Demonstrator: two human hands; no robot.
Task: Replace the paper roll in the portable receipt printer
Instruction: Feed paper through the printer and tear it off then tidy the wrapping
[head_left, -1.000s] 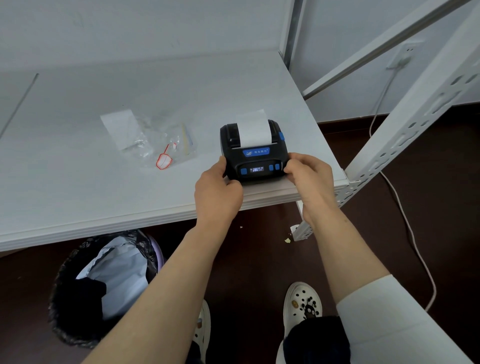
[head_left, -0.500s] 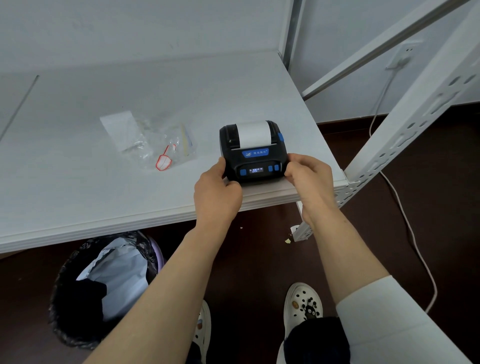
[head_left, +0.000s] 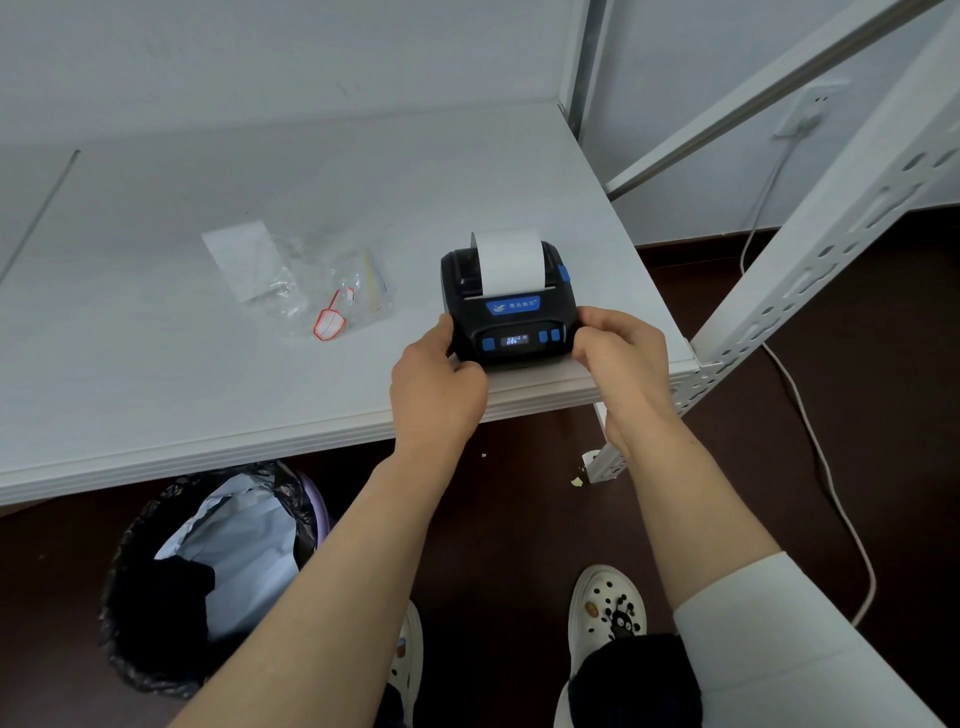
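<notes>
1. The receipt printer (head_left: 511, 317), black with blue buttons and a lit display on its front face, sits on the white table (head_left: 156, 338) close to the near edge, toward the table's right corner.
2. A strip of white paper (head_left: 510, 260) stands up out of the slot on top of the printer, toward 12 o'clock from the display.
3. The left hand (head_left: 439, 387) is curled against the printer's left side at about 9 o'clock from the display, thumb on the front corner, gripping the casing.
4. The right hand (head_left: 623, 353) clasps the printer's right side at 3 o'clock, its fingers folded against the casing beside the blue buttons.
5. A crumpled clear plastic bag (head_left: 317, 283) with a red-edged label lies on the table at 9 o'clock from the printer, well apart from it.
6. Below the table edge, at 7 o'clock from the printer, stands a bin (head_left: 208, 577) lined in black plastic, with pale wrapping inside.
7. A white cable (head_left: 826, 467) trails across the dark floor at 4 o'clock.
</notes>
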